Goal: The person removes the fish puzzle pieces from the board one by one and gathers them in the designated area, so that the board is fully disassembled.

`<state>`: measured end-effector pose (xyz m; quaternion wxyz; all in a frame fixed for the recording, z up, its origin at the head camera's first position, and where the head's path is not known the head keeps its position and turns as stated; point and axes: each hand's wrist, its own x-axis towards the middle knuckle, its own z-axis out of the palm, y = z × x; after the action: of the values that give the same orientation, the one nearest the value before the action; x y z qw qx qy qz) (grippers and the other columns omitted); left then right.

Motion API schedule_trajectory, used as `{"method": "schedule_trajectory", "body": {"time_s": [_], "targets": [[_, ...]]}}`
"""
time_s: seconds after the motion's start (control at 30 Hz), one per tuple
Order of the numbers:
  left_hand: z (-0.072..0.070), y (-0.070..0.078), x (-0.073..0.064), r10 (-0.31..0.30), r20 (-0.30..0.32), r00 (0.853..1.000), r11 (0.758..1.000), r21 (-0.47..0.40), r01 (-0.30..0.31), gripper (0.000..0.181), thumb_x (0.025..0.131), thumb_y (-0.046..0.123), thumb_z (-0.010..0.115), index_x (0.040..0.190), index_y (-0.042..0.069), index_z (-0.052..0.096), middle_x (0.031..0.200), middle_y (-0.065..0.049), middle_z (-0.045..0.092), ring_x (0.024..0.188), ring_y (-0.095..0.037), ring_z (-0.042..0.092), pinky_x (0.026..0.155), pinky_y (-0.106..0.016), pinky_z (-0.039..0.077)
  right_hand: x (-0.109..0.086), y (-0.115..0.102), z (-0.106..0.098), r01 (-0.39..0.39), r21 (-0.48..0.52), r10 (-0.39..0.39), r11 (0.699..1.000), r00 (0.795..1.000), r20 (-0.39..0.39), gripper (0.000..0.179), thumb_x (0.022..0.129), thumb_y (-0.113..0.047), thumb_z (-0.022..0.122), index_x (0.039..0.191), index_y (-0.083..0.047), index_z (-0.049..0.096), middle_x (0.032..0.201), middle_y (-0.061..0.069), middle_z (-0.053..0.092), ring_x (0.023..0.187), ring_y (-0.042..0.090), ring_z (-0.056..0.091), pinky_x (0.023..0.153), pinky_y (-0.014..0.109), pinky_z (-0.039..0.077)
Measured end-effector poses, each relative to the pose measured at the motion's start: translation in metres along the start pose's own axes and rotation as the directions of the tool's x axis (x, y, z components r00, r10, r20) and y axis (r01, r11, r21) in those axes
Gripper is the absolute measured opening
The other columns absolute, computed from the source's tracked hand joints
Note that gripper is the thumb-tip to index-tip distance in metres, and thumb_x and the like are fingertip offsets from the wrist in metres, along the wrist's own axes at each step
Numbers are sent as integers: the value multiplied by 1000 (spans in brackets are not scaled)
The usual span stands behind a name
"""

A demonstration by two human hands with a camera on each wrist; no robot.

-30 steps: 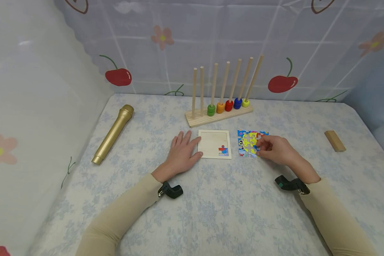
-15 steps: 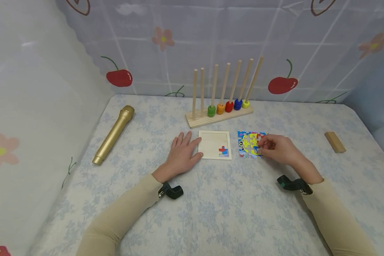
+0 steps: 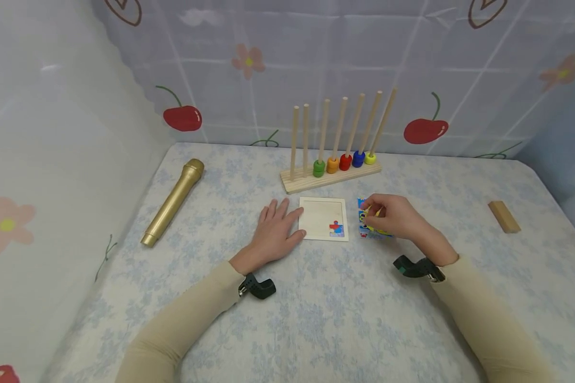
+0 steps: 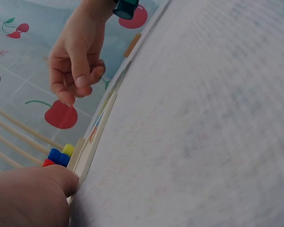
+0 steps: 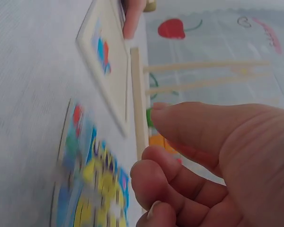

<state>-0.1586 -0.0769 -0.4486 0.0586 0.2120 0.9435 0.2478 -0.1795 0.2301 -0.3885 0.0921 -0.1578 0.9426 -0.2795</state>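
My left hand (image 3: 275, 234) lies with spread fingers on the cloth, its thumb and forefinger touching the left edge of a square wooden puzzle tray (image 3: 316, 218). One red and blue jigsaw piece (image 3: 336, 229) sits in the tray's lower right corner. Right of the tray is a colourful, mostly yellow and blue jigsaw puzzle (image 3: 362, 230), laid out in pieces. Over it hovers my right hand (image 3: 393, 215), covering its right part. In the right wrist view, the thumb (image 5: 189, 123) and loosely curled fingers are apart, and no piece shows between them.
Behind the tray stands a wooden peg rack (image 3: 306, 183) with tall rods and coloured beads. A gold microphone (image 3: 172, 205) lies at the left, a wooden block (image 3: 504, 217) at the right. A patterned curtain (image 3: 292, 64) hangs behind the table.
My right hand has moved left from the puzzle's right edge and now hides more of it. The left hand stays at the tray's edge.
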Motion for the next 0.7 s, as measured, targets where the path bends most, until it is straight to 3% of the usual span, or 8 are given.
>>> {"method": "schedule_trajectory", "body": {"time_s": [0.17,0.3,0.4,0.7], "targets": [[1,-1,0,-13,0,1000,1000,5,13,57,104,39,52,156,17,44,169,-23,21,158,-47,7,125,-63,10,19,-22,12,61,5,-61,998,996,67,27,90,-12,75,115,-3,69,92,9,70,71,17,59,65,29,50],[1,0,1,-16,6,1000,1000,14,16,58,104,40,52,156,17,44,169,-23,21,158,-48,8,125,-63,10,28,-32,20,47,34,-51,998,989,136,31,90,-13,75,119,-5,68,98,11,70,69,17,59,59,29,52],[0,1,1,-15,9,1000,1000,12,15,58,104,40,52,156,17,43,169,-23,21,158,-48,7,125,-63,10,30,-34,26,23,51,-32,998,984,176,33,91,-11,72,122,-5,66,102,13,70,71,19,60,59,29,52],[-1,2,1,-15,0,1000,1000,23,15,57,104,40,53,156,17,45,168,-23,23,157,-48,9,125,-63,12,31,-33,33,49,1,-48,999,975,219,40,87,-13,80,124,-4,66,105,13,70,81,20,60,71,29,51]]}}
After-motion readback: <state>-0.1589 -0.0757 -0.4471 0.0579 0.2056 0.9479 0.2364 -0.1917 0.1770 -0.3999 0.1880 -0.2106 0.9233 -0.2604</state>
